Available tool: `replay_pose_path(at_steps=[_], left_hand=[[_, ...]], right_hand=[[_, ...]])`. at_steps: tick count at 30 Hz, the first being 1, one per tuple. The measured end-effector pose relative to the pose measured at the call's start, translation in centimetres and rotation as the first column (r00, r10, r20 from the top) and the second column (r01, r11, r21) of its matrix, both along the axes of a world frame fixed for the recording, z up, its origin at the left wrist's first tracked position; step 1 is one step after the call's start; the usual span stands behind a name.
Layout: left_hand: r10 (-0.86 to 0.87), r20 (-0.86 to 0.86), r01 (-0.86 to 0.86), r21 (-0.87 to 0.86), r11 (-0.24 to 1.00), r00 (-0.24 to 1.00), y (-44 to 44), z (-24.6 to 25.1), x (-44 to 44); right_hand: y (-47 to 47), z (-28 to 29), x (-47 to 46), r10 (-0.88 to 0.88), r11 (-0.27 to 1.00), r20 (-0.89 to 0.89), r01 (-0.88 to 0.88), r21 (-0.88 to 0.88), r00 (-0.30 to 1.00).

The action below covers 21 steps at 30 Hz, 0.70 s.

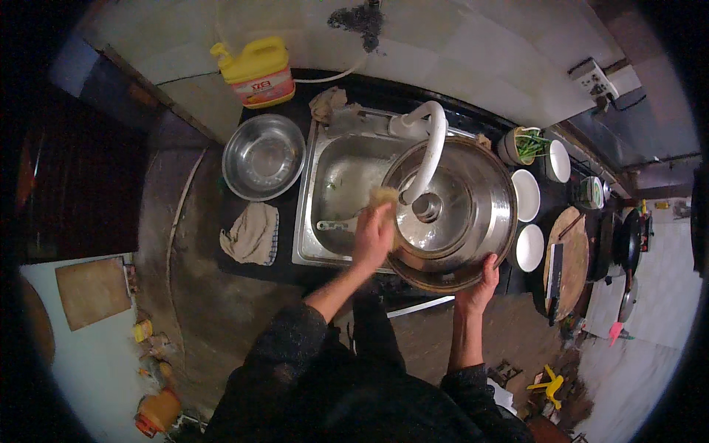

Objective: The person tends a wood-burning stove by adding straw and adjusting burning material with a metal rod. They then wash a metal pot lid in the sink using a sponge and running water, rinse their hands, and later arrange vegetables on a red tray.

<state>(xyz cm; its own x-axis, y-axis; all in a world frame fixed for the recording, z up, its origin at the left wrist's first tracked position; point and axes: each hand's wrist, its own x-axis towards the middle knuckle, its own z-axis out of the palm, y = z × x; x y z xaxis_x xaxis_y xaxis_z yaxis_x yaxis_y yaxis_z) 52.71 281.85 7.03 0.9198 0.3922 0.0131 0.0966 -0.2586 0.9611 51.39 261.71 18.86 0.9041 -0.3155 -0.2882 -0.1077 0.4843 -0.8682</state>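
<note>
My left hand (374, 235) is closed on a yellowish scrubbing pad (386, 195), blurred, at the left rim of a large round metal basin (487, 207). With my right hand (482, 282) I grip the basin's lower right rim. The basin lies tilted over the right part of a stainless steel sink (303, 221), and a white curved faucet (437, 138) reaches over it. A light-coloured handle (331, 225) lies in the sink, its other end hidden behind my left hand.
Left of the sink are a steel bowl (263, 157) and a folded cloth (252, 235); a yellow detergent jug (263, 77) stands behind. White bowls (529, 248), a round wooden cutting board (570, 260) with a cleaver (554, 271), and a wok (630, 238) are on the right.
</note>
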Motion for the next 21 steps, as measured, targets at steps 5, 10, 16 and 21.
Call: replay_pose_path(at_steps=[5, 10, 16, 21], left_hand=[[-0.181, 0.055, 0.159, 0.284, 0.946, 0.982, 0.1, 4.2, -1.0], [-0.362, 0.03, 0.332, 0.335, 0.882, 0.932, 1.0, 4.8, -2.0], [-0.45, -0.296, 0.522, 0.246, 0.817, 0.843, 4.4, 1.6, 6.4], [-0.596, -0.189, 0.625, 0.262, 0.735, 0.781, 3.8, 1.1, 9.6]], right_hand=[[-1.1, -1.2, -2.8, -0.132, 0.988, -0.011, 0.132, 0.078, 0.991], [-1.1, -2.2, -5.6, -0.07, 0.991, -0.171, 0.087, 0.097, 0.983], [-0.5, -7.7, -4.8, -0.017, 0.921, -0.234, 0.107, 0.376, 0.972], [-1.9, -10.8, -2.8, 0.13, 0.958, -0.2, -0.07, 0.28, 0.971]])
